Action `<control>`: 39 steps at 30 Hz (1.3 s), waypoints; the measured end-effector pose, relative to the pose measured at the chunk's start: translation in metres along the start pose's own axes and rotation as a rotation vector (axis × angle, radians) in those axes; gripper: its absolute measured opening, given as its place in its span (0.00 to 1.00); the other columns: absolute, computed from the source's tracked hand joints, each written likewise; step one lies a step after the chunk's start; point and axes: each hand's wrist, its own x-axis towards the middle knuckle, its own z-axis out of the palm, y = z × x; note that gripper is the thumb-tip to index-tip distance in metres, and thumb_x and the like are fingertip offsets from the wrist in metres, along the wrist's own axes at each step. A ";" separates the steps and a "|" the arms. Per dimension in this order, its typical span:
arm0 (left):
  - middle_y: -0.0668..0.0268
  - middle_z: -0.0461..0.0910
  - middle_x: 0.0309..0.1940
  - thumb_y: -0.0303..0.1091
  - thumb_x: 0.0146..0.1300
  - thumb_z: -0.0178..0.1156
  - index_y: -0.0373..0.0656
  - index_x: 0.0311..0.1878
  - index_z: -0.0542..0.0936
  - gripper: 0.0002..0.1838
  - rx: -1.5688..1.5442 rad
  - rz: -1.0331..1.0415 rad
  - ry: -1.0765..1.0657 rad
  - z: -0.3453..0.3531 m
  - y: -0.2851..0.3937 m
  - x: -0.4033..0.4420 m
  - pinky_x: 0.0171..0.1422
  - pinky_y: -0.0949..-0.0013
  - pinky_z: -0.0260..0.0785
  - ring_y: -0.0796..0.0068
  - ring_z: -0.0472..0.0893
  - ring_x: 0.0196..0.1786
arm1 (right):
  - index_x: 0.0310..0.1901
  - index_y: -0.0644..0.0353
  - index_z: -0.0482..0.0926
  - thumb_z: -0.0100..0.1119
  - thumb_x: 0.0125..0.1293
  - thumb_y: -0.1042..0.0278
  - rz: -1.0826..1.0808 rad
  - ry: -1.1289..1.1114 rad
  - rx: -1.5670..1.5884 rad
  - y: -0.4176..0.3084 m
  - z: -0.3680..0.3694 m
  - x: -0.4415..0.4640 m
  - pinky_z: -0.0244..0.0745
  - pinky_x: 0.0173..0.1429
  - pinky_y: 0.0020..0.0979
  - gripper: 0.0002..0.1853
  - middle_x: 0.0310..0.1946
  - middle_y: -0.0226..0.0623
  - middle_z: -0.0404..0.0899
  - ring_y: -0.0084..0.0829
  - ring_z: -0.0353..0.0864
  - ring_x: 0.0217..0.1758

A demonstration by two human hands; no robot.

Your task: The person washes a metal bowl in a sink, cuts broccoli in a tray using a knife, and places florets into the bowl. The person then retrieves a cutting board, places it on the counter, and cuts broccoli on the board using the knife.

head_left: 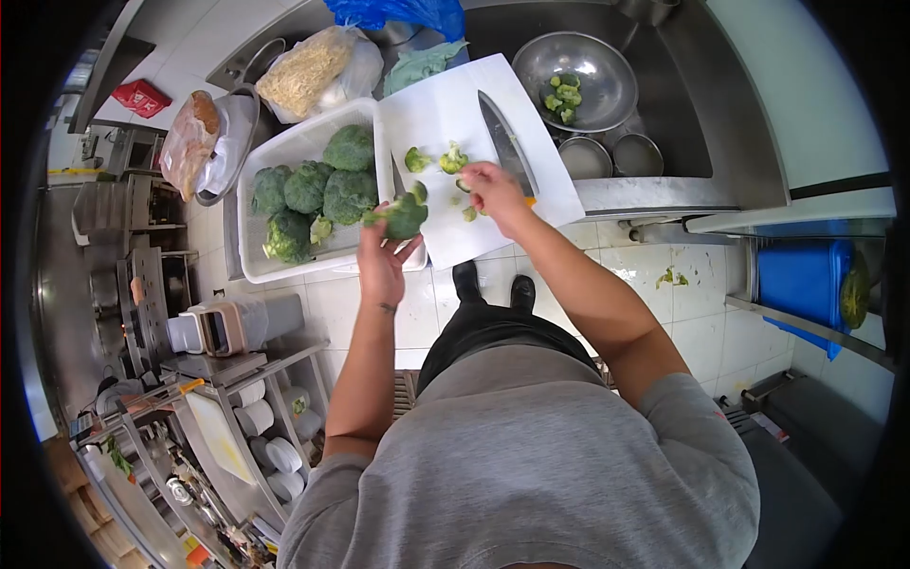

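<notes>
My left hand (381, 261) is closed around the stem side of a green broccoli head (408, 216), held over the left edge of the white cutting board (450, 237). Over the board, my right hand (493, 197) pinches what looks like a small broccoli floret, mostly covered by the fingers. Cut florets (453, 158) lie on the board just beyond that hand, with small scraps near it. A wide-bladed knife (507, 142) rests on the board's right side; an orange bit shows at its near end, beside my right wrist.
Left of the board, a white bin (254, 232) holds several broccoli heads. A steel bowl (607, 71) with some florets sits in the sink (678, 104), near two round metal containers. Bagged food (303, 76) stands behind the bin. Green scraps (671, 277) lie on the floor.
</notes>
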 end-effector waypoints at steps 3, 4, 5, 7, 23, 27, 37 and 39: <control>0.55 0.77 0.47 0.51 0.68 0.49 0.37 0.59 0.70 0.27 -0.012 -0.162 -0.052 -0.015 0.011 0.013 0.56 0.57 0.78 0.64 0.80 0.46 | 0.51 0.57 0.81 0.63 0.66 0.57 -0.500 0.169 -0.582 0.011 -0.003 0.010 0.75 0.36 0.23 0.17 0.41 0.36 0.80 0.22 0.78 0.34; 0.55 0.77 0.47 0.53 0.68 0.50 0.38 0.58 0.70 0.28 -0.024 -0.199 -0.073 -0.014 0.010 0.016 0.57 0.58 0.77 0.64 0.79 0.45 | 0.53 0.56 0.80 0.64 0.65 0.55 -0.761 0.223 -0.882 0.014 -0.002 0.011 0.76 0.37 0.23 0.19 0.44 0.37 0.80 0.23 0.79 0.35; 0.55 0.76 0.46 0.55 0.67 0.51 0.40 0.58 0.70 0.28 -0.036 -0.236 -0.095 -0.014 0.008 0.020 0.57 0.58 0.77 0.64 0.79 0.44 | 0.55 0.55 0.80 0.65 0.64 0.54 -0.699 0.215 -0.767 0.018 0.000 0.013 0.77 0.40 0.26 0.21 0.47 0.40 0.79 0.27 0.80 0.38; 0.55 0.76 0.46 0.58 0.66 0.51 0.41 0.58 0.70 0.30 -0.072 -0.289 -0.177 -0.007 0.005 0.028 0.57 0.58 0.77 0.64 0.78 0.43 | 0.57 0.54 0.79 0.66 0.62 0.51 -0.578 0.195 -0.545 -0.019 0.016 -0.003 0.79 0.47 0.30 0.25 0.53 0.44 0.76 0.34 0.81 0.43; 0.62 0.79 0.46 0.44 0.65 0.52 0.42 0.57 0.73 0.22 -0.142 -0.366 -0.237 0.002 -0.011 0.025 0.45 0.66 0.71 0.67 0.80 0.48 | 0.50 0.61 0.79 0.66 0.62 0.71 -0.038 0.018 0.432 -0.013 -0.033 -0.013 0.79 0.41 0.27 0.15 0.39 0.34 0.80 0.23 0.79 0.37; 0.59 0.76 0.52 0.36 0.64 0.53 0.44 0.63 0.69 0.24 -0.004 -0.293 -0.245 -0.017 -0.022 0.024 0.52 0.62 0.72 0.63 0.78 0.54 | 0.50 0.57 0.79 0.63 0.65 0.68 0.011 -0.034 0.095 -0.020 -0.046 -0.017 0.76 0.44 0.25 0.12 0.41 0.29 0.80 0.21 0.78 0.42; 0.56 0.72 0.61 0.25 0.62 0.53 0.43 0.70 0.59 0.32 -0.038 -0.151 -0.246 0.002 -0.020 0.018 0.67 0.56 0.67 0.60 0.73 0.64 | 0.63 0.59 0.70 0.63 0.66 0.62 0.016 0.110 0.377 -0.027 -0.061 0.004 0.71 0.56 0.28 0.26 0.50 0.33 0.79 0.25 0.75 0.54; 0.55 0.71 0.62 0.24 0.62 0.53 0.42 0.71 0.57 0.33 -0.086 -0.118 -0.275 0.001 -0.029 0.020 0.69 0.56 0.66 0.60 0.72 0.65 | 0.66 0.59 0.67 0.65 0.65 0.59 -0.023 0.268 0.578 -0.061 -0.064 0.010 0.73 0.54 0.29 0.30 0.52 0.35 0.77 0.28 0.76 0.52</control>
